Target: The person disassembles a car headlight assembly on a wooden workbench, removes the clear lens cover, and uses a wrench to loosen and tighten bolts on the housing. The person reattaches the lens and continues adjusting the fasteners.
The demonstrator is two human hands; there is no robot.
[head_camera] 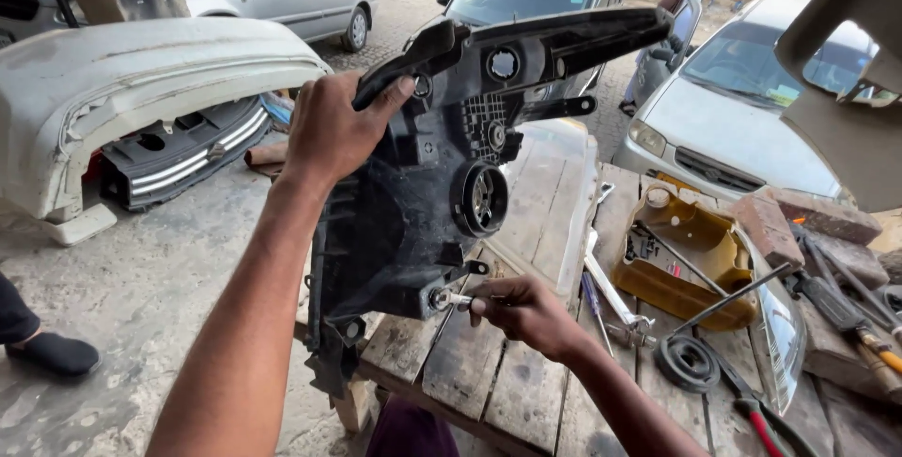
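My left hand (329, 128) grips the top edge of the black headlight housing (423, 194), held upright over the wooden tabletop (489, 372). My right hand (526, 311) pinches a small metal screw (451, 300) at its lower corner; I judge it only partly seated, so the fastening looks unfinished

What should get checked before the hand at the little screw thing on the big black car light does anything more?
1. Left hand grips the black headlight housing at its top edge: ok.
2. Right hand fingertips pinch the small metal screw piece at the housing's lower corner: ok.
3. Housing's bottom rests on the wooden bench: cannot tell.
4. Whether the piece sits straight: cannot tell, too small.
5. Screwdriver lies beside the right hand: ok.
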